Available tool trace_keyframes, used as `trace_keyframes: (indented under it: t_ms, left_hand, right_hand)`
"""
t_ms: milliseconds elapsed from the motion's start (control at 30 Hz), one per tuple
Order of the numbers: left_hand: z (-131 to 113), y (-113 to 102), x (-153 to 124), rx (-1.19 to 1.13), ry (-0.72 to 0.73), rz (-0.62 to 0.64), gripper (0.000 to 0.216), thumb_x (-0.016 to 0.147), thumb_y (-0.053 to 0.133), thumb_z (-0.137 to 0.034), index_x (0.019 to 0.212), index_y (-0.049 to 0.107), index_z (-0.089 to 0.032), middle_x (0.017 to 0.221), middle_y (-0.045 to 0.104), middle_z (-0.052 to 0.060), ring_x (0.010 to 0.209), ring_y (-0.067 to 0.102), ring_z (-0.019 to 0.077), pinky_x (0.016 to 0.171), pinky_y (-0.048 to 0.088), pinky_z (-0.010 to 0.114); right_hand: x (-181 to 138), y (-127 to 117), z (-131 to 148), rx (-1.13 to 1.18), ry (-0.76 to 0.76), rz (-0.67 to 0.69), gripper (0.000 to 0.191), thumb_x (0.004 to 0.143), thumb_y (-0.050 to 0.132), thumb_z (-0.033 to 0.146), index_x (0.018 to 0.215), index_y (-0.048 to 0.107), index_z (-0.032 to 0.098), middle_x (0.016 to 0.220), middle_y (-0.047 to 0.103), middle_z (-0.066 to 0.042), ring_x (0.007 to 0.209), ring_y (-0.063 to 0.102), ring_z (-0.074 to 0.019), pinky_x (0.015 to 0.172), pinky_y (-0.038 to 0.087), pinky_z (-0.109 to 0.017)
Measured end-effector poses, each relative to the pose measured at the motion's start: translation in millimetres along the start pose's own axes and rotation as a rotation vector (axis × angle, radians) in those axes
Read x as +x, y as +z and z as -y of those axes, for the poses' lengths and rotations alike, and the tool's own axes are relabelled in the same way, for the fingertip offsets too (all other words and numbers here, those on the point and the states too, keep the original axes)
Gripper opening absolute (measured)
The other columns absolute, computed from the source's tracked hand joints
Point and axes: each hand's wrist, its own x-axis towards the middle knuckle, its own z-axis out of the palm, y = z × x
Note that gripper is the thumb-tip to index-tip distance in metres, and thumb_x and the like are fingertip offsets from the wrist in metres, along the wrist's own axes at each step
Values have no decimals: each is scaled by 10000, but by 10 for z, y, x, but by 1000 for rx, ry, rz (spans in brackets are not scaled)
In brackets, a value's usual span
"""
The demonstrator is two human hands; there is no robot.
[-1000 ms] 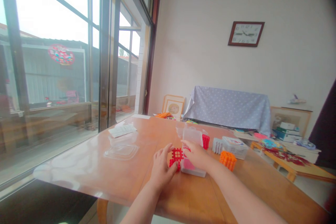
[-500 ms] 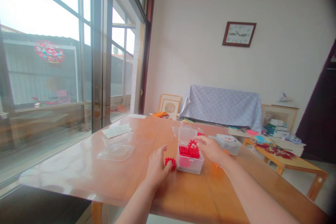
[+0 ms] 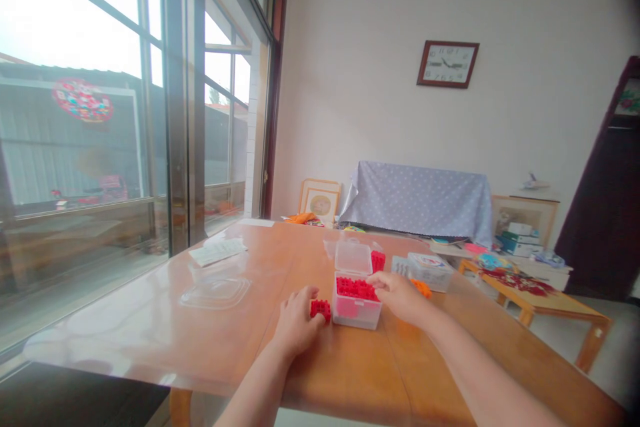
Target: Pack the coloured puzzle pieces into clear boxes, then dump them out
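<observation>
Red blocks (image 3: 321, 311), toothed plastic, on the worktop (image 3: 320, 373) at the thumb of the half-curled left hand (image 3: 299, 321), perhaps for steadying; cannot tell if gripped. Between that and the bent right hand (image 3: 397, 293), fingertips at the rim, grasp unclear, a squarish translucent box (image 3: 369, 317) packed with similar red pieces (image 3: 354, 288). Beyond, smooth lid (image 3: 353, 257) tipped back, presumably to leave the top accessible.

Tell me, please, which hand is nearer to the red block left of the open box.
Left: the left hand is close beside the red block, on its left; the right hand is across the box from it.
</observation>
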Motion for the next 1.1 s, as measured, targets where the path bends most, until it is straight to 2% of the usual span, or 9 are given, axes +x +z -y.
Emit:
trace_keyframes:
  t_ms: [200,367,600,833,1100]
  left_hand:
    - [-37,-11,6,89,5,50,527,733,574,-293,1258,543,-250,1324,632,72,1260,512,293,1036,326,422]
    - [-40,-4,10,147,19,64,555,733,580,-300,1284,538,-242,1310,641,80,1245,517,297,1028,325,422]
    - [-13,5,21,171,18,70,518,753,564,-277,1270,543,-246,1283,656,71,1220,530,289,1019,333,415]
    - [13,19,24,144,18,56,494,762,561,-274,1255,544,-259,1297,655,64,1227,533,291,1017,333,412]
    - [10,6,19,129,18,56,484,777,552,-280,1260,544,-254,1304,655,66,1228,539,285,1028,327,417]
  right_hand:
    - [-39,-28,82,-120,30,55,270,751,565,186,931,764,216,877,746,-27,846,656,-199,823,481,-309]
    - [-47,-24,125,-182,1,112,244,807,548,222,889,778,233,905,746,-30,856,656,-197,826,466,-302]
    - [-42,-14,138,-261,-27,136,284,850,497,231,947,764,249,950,741,-29,917,652,-204,840,456,-303]
    - [-67,1,208,-258,-46,136,275,826,567,247,1038,743,246,1037,740,-57,1011,634,-228,903,451,-325]
    - [-83,27,219,-307,-30,106,330,915,475,310,1158,683,228,1179,695,-99,1146,604,-245,987,436,-377]
